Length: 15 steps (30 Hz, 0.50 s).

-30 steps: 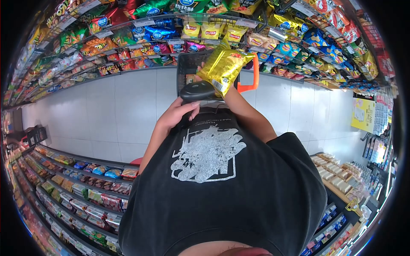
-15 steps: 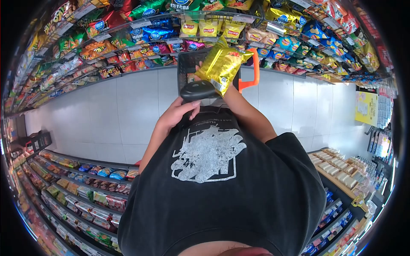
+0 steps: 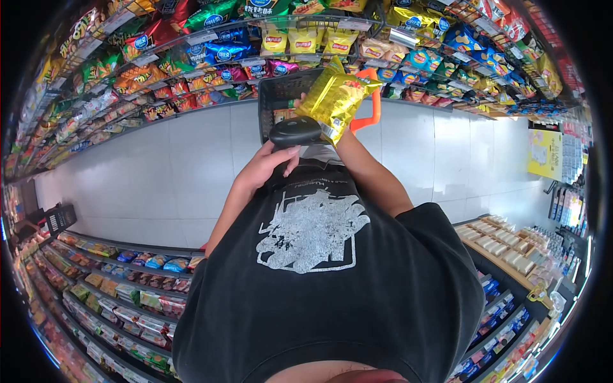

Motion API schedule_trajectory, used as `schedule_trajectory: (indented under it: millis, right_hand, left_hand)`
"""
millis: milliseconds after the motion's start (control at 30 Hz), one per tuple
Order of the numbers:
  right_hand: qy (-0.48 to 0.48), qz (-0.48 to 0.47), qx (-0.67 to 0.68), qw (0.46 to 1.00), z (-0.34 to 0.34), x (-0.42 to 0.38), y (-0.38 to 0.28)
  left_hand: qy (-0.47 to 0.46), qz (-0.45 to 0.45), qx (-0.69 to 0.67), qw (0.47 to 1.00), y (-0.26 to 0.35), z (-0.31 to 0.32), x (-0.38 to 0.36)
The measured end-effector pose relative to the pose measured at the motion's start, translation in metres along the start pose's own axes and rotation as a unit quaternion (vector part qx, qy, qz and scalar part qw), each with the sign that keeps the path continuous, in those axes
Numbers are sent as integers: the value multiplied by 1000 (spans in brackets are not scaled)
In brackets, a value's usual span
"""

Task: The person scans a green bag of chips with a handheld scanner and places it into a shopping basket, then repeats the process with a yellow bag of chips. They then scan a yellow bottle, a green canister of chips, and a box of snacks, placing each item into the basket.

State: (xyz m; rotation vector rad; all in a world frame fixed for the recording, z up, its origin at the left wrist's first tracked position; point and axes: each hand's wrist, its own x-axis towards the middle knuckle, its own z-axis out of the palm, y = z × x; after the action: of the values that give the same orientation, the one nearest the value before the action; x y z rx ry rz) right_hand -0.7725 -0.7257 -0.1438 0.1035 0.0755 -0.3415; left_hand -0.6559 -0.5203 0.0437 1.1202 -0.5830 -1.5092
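Observation:
My left hand (image 3: 263, 167) is closed around the handle of a black handheld barcode scanner (image 3: 294, 131), whose rounded head points toward a shiny yellow chip bag (image 3: 338, 99). My right hand (image 3: 346, 142) holds that bag from behind and below, tilted, with its printed barcode corner close to the scanner head. Most of the right hand is hidden by the bag; a few fingertips show at its left edge. Beneath both hands stands a dark shopping basket (image 3: 271, 102) with an orange handle (image 3: 375, 108) and some small packages inside, partly covered by the bag.
Shelves of colourful snack bags, among them yellow chip bags (image 3: 302, 42), run along the far side. Behind me are low shelves of packaged goods (image 3: 143, 293). A wooden display (image 3: 504, 252) of pale boxes stands at right, near a yellow sign (image 3: 544, 153). Pale floor tiles (image 3: 159, 172) lie between.
The view has shifted slightly, so the basket and shelves appear a little further left. Both hands keep their hold, and the bag sits almost as before beside the scanner.

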Motion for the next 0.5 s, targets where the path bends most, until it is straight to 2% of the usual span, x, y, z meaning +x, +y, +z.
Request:
schedule_trajectory:
  millis: [100,267,433,500]
  right_hand:
    - [92,-4,39,995,30,-4,11]
    - [32,16,55,998,21,0,4]
    - [62,-12,48,997,22,1,6]
    - [87,-6,84,993,22,2,6]
  left_hand:
    - [-15,0,11,1000,-5,-7,-1]
    - [-48,15,-12,999,-10,-22,2]
    - [-17,18,-1,1000,2,-17,-4]
    - [-6,23,-5,1000,4,-15,-5]
